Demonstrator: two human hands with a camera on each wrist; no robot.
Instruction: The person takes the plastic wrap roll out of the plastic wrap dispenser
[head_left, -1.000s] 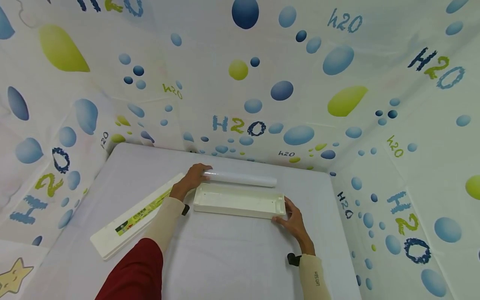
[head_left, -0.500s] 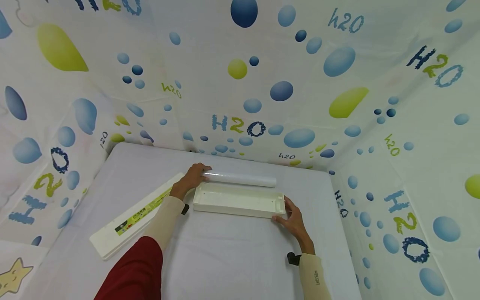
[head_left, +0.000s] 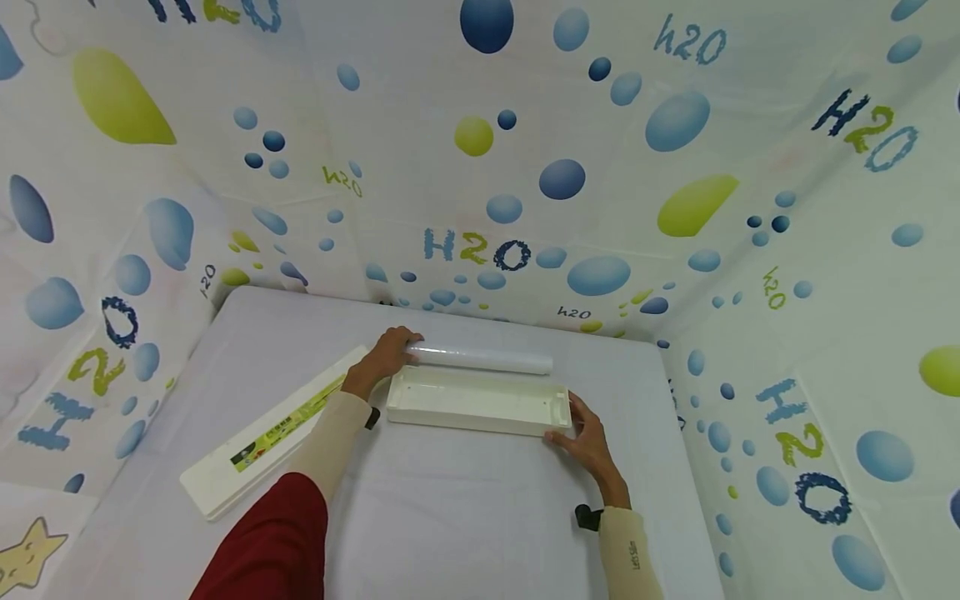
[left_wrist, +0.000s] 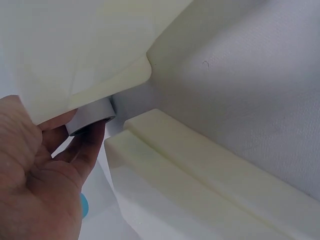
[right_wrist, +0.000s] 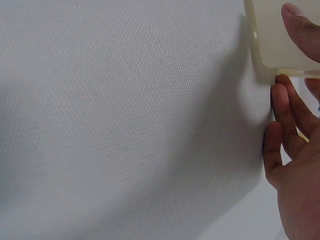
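Observation:
My left hand (head_left: 386, 358) grips the left end of a glossy white roll of cling film (head_left: 480, 359), which lies along the far side of an open cream plastic box (head_left: 472, 414). In the left wrist view, the fingers curl at the hollow end of the roll (left_wrist: 92, 116), with the box (left_wrist: 100, 55) over it. At the box's right end, my right hand (head_left: 588, 437) holds the corner. The right wrist view has the thumb on the box's outer wall (right_wrist: 270, 35) and the other fingers by its end.
A long cream lid (head_left: 262, 446) with a green and yellow label lies slanted at the left, partly under the left forearm. A white cloth covers the table (head_left: 450, 533). Patterned curtains (head_left: 480, 167) stand behind it and at both sides.
Both hands, the roll and the box stay in place. Only the right-hand curtain shifts slightly leftward in the head view.

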